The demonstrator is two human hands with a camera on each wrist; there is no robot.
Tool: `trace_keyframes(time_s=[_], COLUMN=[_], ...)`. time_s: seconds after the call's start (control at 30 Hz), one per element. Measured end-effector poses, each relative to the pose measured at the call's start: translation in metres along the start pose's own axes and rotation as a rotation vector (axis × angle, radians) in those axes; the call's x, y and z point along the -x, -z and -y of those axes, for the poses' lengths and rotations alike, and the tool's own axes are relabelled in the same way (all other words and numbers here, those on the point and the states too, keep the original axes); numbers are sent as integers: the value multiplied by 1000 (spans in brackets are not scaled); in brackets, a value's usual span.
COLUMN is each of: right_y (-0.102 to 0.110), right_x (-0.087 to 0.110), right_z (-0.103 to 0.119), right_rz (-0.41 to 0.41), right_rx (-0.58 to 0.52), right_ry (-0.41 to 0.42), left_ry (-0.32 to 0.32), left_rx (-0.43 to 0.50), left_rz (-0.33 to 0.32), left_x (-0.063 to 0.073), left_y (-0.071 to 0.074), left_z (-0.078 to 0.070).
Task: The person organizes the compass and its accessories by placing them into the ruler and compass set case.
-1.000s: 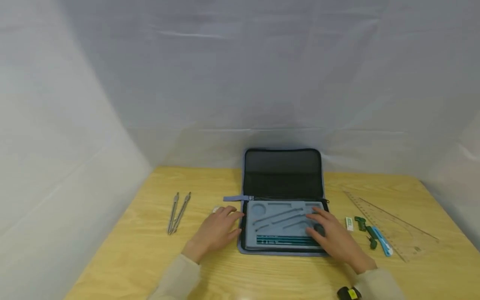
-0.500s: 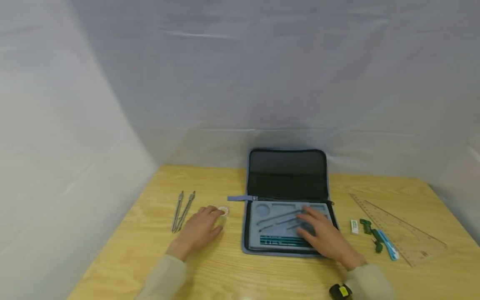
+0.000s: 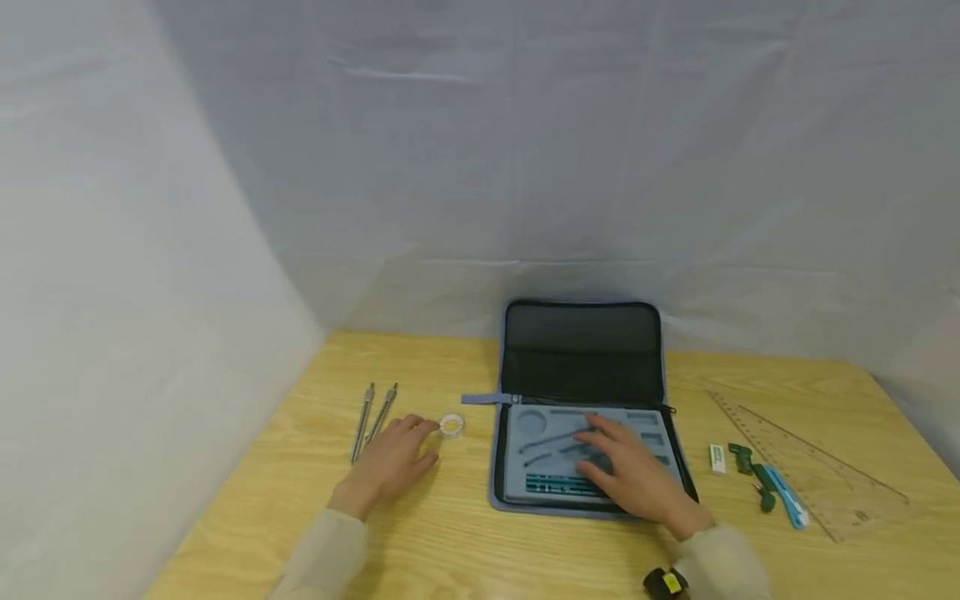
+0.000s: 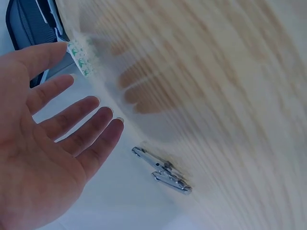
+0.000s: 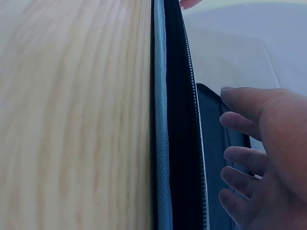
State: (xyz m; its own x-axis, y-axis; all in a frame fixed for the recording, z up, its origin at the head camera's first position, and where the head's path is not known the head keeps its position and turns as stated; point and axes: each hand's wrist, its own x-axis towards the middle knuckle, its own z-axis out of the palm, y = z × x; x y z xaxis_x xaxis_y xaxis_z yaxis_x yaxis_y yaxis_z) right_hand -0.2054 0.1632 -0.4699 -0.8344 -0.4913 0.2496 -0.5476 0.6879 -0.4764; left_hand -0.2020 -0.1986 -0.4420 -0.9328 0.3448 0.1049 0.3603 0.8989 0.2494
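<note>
My left hand [image 3: 390, 462] hovers over the left part of the table, fingers spread. Its fingertips are right beside a small white roll of tape [image 3: 452, 426], whose green print shows in the left wrist view. Left of this hand lie two slim metal compasses [image 3: 363, 422], partly behind its fingers in the head view. My right hand [image 3: 633, 471] is held over the grey moulded tray [image 3: 517, 483] of an unzipped pencil case [image 3: 583, 350], fingers loosely spread. Dark green pencils [image 3: 562, 484] lie in the tray's front slot, their right ends hidden by that hand.
Right of the case lie a white eraser [image 3: 717, 459], small dark green parts [image 3: 741, 457], a blue cutter [image 3: 787, 497] and a clear set square [image 3: 847, 492]. A black item with a yellow label [image 3: 664, 583] sits by the right sleeve. Pale sheeting [image 3: 480, 167] hangs behind the table.
My left hand has drawn back leftward from the case's left edge, uncovering the tape roll. My right hand has slid left over the tray. The head view has shifted slightly.
</note>
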Motion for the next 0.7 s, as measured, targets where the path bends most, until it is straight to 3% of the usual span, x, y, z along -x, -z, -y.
trace_keyframes(time_s=[0.23, 0.53, 0.7], right_y=[0, -3, -5], right_x=[-1, -1, 0], right_z=[3, 1, -1], right_rz=[47, 49, 37], right_rx=[-26, -40, -36], right_ry=[-34, -22, -16], left_ry=[26, 46, 101], left_rx=[-7, 44, 31], left_rz=[12, -29, -14], left_x=[-4, -19, -29], left_y=[-7, -12, -12], left_z=[0, -5, -11])
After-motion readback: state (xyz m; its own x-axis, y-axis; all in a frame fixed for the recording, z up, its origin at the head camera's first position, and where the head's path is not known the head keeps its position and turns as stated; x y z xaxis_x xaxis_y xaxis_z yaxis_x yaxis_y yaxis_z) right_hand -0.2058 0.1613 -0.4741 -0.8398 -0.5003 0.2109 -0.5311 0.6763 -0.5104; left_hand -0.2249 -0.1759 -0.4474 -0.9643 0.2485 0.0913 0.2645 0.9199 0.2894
